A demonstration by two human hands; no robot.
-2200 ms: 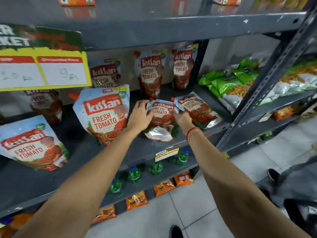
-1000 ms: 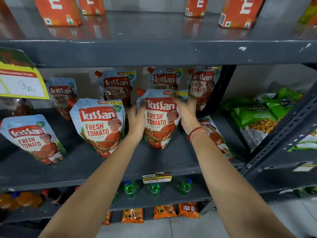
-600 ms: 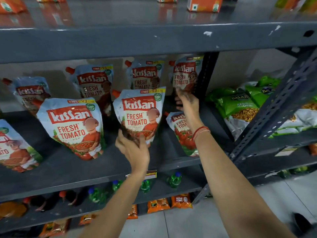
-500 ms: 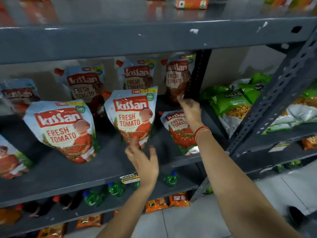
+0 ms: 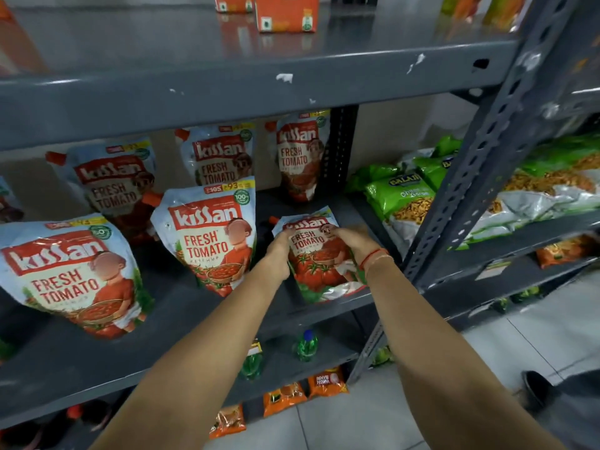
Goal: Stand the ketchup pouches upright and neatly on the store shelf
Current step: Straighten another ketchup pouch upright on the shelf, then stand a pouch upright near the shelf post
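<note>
Near the front right corner of the grey shelf (image 5: 181, 319), a leaning ketchup pouch (image 5: 319, 266) sits beside upright pouches (image 5: 212, 238), gripped by the left hand (image 5: 276, 251) and right hand (image 5: 355, 243) at its sides.

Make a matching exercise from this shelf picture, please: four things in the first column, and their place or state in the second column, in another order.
Column 1
1. ketchup pouch at the shelf's right end
2. middle front ketchup pouch
3. green snack bags
4. orange cartons

Column 2
A. on the shelf above the ketchup
B. lying tilted back, held at its top by the left hand and right hand
C. in the next bay, right of the black upright
D. standing upright, no hand on it

Pairs: 1-B, 2-D, 3-C, 4-A
</note>
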